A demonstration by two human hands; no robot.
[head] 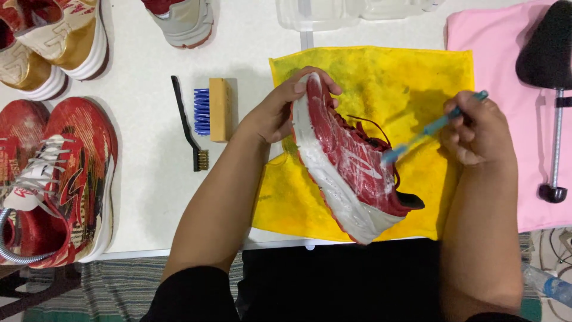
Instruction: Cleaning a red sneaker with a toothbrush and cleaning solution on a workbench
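My left hand (pixel 279 109) grips the toe end of a red sneaker (pixel 348 160) with a white sole, holding it tilted on its side above a yellow cloth (pixel 363 71). White foam covers the shoe's side. My right hand (pixel 476 128) holds a thin blue toothbrush (pixel 430 128), whose head touches the sneaker's upper near the laces.
A wooden brush with blue bristles (pixel 213 110) and a small black wire brush (pixel 189 126) lie left of the cloth. Red patterned sneakers (pixel 59 179) sit at the left edge, gold and white shoes (pixel 53 42) at top left. A pink cloth (pixel 512 107) with a black shoe tree (pixel 551 65) lies at right.
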